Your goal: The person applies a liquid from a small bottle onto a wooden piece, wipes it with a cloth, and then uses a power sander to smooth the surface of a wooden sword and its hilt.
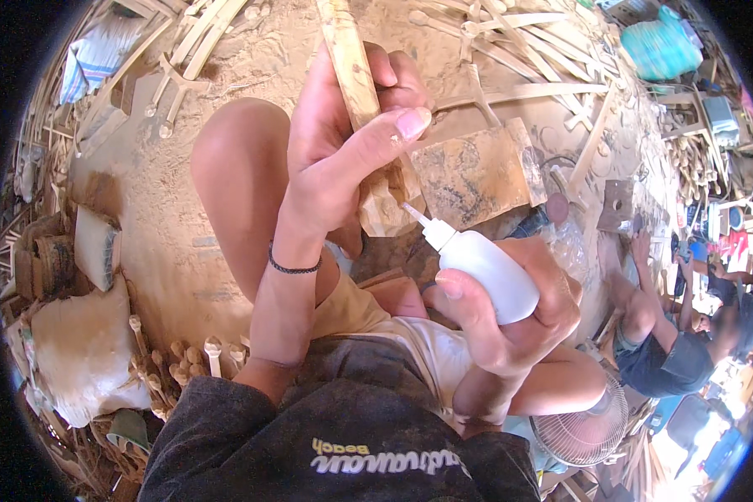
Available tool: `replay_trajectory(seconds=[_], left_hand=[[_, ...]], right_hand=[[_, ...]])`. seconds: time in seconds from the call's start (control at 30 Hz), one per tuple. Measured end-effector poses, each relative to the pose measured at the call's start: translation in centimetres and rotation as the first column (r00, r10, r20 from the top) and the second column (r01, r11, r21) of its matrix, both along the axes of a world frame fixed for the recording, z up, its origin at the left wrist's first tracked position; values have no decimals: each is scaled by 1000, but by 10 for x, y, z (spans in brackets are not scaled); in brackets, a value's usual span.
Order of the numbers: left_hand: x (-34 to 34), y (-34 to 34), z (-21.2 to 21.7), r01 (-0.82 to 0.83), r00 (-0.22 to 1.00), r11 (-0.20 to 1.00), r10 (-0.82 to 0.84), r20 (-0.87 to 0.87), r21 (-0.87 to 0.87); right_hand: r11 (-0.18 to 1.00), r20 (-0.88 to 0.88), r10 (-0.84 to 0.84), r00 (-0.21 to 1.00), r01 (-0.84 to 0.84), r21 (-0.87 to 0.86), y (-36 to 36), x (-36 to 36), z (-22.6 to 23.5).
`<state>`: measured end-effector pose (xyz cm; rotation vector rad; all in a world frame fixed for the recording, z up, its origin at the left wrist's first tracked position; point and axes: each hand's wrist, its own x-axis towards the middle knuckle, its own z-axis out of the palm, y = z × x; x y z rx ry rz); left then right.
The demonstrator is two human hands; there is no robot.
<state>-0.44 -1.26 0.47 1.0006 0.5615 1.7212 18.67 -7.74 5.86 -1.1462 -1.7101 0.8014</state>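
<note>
One carved wooden piece [361, 100] is gripped in one left hand [335, 159]; one white squeeze bottle [481, 266] with one pointed nozzle is held in one right hand [510, 309]. One dark cord bracelet [293, 266] circles the left wrist. One flat wooden block [477, 176] lies on the sandy ground. One electric fan [581, 431] stands at lower right, one pale sack [79, 351] at left, one turquoise bag [661, 46] at upper right. One other person [669, 335] sits at right. The small carved pegs [184, 356] near the sack are too crowded to count exactly.

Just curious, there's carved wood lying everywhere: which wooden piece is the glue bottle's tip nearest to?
The pale carved piece gripped upright in the left hand; the white bottle in the right hand points at its lower end. The others lie on the ground.
</note>
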Motion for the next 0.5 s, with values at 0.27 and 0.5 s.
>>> replay_trajectory(seconds=[0.27, 0.5], left_hand=[[-3, 2, -3, 0, 1000, 1000, 1, 28, -11], [-11, 6, -4, 116, 985, 991, -124, 119, 72]], right_hand=[[1000, 16, 6, 1000, -6, -4, -3, 3, -1], [999, 42, 7, 999, -9, 41, -5, 4, -3]])
